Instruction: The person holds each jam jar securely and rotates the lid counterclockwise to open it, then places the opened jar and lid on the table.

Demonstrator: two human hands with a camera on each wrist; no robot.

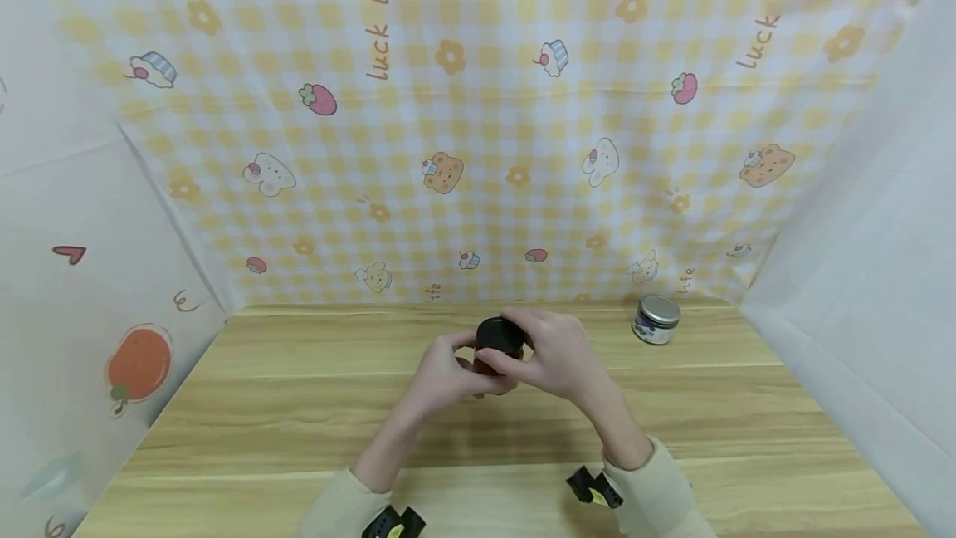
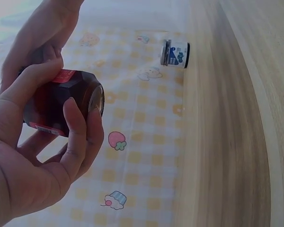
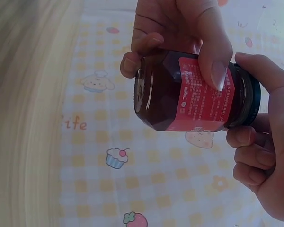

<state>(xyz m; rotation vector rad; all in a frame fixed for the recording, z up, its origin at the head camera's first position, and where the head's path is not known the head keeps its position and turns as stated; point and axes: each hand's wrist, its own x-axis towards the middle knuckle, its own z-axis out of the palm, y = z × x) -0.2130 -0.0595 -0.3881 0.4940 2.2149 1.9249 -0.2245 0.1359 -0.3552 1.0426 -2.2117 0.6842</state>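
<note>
A strawberry jam jar [image 3: 163, 101] of dark red glass with a red label is held off the tabletop between both hands. My left hand [image 1: 442, 374] grips the jar's body, its thumb across the label and its fingers round the base in the right wrist view. On the black lid [image 1: 499, 335] at the top, my right hand [image 1: 554, 350] pinches the rim between thumb and fingers. The left wrist view has the jar [image 2: 57, 101] partly covered by the left fingers [image 2: 75, 130].
A second jar [image 1: 656, 320] with a silver lid and a blue-and-white label stands at the back right of the wooden table [image 1: 314, 405]. Behind the table hangs a yellow checked cloth [image 1: 478, 214]; white cloth [image 1: 859, 272] walls the sides.
</note>
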